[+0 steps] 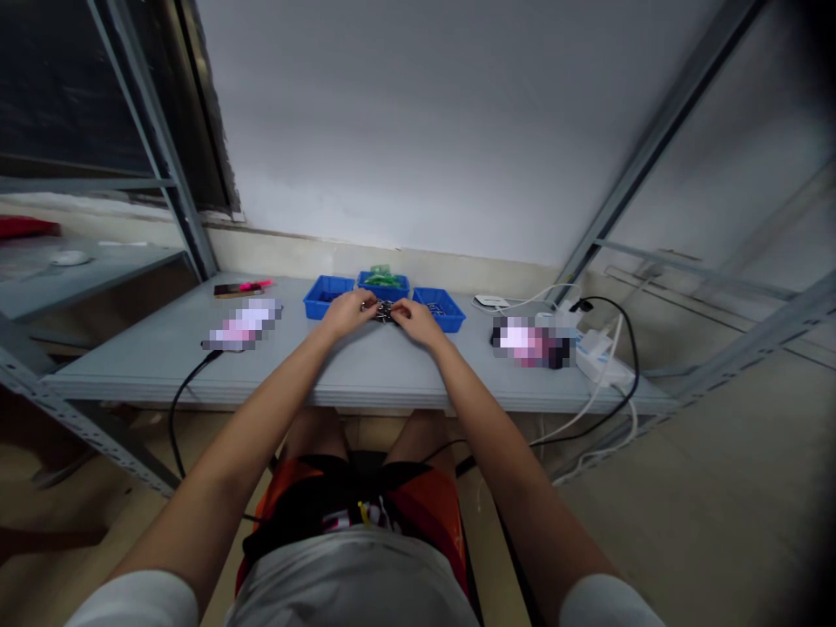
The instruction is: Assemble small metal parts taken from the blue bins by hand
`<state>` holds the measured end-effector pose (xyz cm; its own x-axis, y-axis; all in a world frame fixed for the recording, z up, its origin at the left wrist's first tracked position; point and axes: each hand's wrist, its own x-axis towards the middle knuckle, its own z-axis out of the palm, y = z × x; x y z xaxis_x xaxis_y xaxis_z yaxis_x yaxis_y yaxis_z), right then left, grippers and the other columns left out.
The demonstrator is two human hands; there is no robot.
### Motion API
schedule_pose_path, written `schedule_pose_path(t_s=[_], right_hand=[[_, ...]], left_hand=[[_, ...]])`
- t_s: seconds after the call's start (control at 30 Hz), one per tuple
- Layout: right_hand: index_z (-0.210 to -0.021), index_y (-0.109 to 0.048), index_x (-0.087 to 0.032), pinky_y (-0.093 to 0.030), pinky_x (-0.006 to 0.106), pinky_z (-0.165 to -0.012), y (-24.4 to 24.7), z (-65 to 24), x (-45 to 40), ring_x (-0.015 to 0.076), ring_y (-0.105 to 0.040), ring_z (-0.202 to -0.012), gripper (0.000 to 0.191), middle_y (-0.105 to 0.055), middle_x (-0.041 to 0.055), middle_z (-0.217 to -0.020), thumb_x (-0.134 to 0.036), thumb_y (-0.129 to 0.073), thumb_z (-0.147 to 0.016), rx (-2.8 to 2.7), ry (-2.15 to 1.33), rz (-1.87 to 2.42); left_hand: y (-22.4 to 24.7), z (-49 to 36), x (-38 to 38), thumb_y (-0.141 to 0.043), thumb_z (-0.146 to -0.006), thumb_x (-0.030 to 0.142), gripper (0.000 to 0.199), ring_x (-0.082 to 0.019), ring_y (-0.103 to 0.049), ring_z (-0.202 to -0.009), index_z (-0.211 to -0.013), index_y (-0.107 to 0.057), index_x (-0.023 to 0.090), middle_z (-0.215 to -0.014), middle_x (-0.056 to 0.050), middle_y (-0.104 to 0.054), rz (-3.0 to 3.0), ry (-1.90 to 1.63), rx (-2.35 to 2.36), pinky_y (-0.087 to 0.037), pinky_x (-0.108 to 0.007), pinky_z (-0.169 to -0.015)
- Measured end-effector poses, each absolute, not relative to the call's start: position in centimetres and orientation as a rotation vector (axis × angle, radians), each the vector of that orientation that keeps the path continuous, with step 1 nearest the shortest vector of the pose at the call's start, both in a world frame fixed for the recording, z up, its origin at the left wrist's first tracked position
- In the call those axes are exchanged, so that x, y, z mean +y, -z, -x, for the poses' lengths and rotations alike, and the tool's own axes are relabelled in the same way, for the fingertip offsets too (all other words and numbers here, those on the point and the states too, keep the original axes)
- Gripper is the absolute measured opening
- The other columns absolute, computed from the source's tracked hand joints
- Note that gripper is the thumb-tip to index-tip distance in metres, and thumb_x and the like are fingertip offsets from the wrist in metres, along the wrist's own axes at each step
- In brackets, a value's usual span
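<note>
My left hand (pixel 351 313) and my right hand (pixel 416 321) come close together over the middle of the shelf table, fingertips bent inward. Between them lie small dark, shiny metal pieces (pixel 384 310), too small to name. Both hands look closed at the fingertips around or against these pieces; whatever each one pinches is hidden. A blue tray (pixel 316 308) stands just behind my left hand, its contents dark. Next to my right hand is another blue tray (pixel 452 326) with small thin pieces inside. The middle blue tray (pixel 405 279) holds green items (pixel 382 277).
A phone-like device (pixel 243 326) with a black cable lies at the left of the grey tabletop (pixel 385 374). Another device (pixel 530 342) and a white power strip (pixel 604 357) with tangled cables sit at the right. Metal shelf posts (pixel 630 165) flank the table; a wall (pixel 398 122) stands behind.
</note>
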<state>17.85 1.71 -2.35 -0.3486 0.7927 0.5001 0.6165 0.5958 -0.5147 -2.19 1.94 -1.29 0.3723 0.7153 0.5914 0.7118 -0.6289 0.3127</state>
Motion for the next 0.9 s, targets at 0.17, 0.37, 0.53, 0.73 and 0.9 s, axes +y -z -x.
schedule_pose_path(t_s=[0.17, 0.37, 0.53, 0.73, 0.9], right_hand=[[-0.093, -0.066, -0.013, -0.042, 0.026, -0.078, 3.2, -18.1, 2.1, 0.0151, -0.056, -0.081, 0.017, -0.064, 0.0082, -0.091, -0.015, -0.055, -0.08, -2.305, -0.159, 1.275], [-0.092, -0.068, -0.015, -0.043, 0.027, -0.078, 3.3, -18.1, 2.0, 0.0178, -0.059, -0.084, 0.018, -0.067, 0.009, -0.092, -0.012, -0.054, -0.081, -2.382, -0.128, 1.298], [-0.091, -0.068, -0.015, -0.042, 0.028, -0.081, 3.3, -18.1, 2.1, 0.0191, -0.059, -0.088, 0.02, -0.066, 0.0098, -0.094, -0.009, -0.052, -0.079, -2.352, -0.048, 1.264], [-0.091, -0.068, -0.015, -0.042, 0.028, -0.081, 3.6, -18.0, 2.2, 0.0202, -0.059, -0.088, 0.024, -0.067, 0.0116, -0.095, -0.006, -0.049, -0.08, -2.363, -0.034, 1.356], [-0.094, -0.068, -0.015, -0.042, 0.026, -0.078, 3.2, -17.9, 2.0, 0.0185, -0.059, -0.084, 0.03, -0.069, 0.0084, -0.091, -0.002, -0.048, -0.076, -2.368, -0.108, 1.324]], left_hand=[[0.9, 4.3, 2.3, -0.051, -0.084, 0.034, 0.025, -0.03, -0.056, -0.093, -0.086, -0.066, 0.014, -0.092, -0.015, -0.063, -2.295, -1.26, 1.939, -0.04, -0.036, -0.076], [0.6, 3.9, 2.1, -0.046, -0.087, 0.034, 0.026, -0.027, -0.053, -0.098, -0.09, -0.065, 0.015, -0.095, -0.014, -0.062, -2.526, -1.24, 1.806, -0.039, -0.036, -0.084], [1.0, 1.7, 1.2, -0.046, -0.087, 0.031, 0.025, -0.02, -0.057, -0.085, -0.094, -0.064, 0.017, -0.094, -0.008, -0.063, -2.757, -0.993, 1.303, -0.042, -0.029, -0.075], [2.2, 1.1, 1.8, -0.05, -0.079, 0.027, 0.021, -0.018, -0.058, -0.072, -0.088, -0.067, 0.017, -0.083, -0.006, -0.067, -2.677, -0.746, 1.127, -0.041, -0.026, -0.064], [2.8, 1.4, 2.3, -0.05, -0.077, 0.027, 0.022, -0.017, -0.057, -0.067, -0.084, -0.068, 0.016, -0.077, -0.005, -0.068, -2.644, -0.686, 1.108, -0.041, -0.025, -0.062]])
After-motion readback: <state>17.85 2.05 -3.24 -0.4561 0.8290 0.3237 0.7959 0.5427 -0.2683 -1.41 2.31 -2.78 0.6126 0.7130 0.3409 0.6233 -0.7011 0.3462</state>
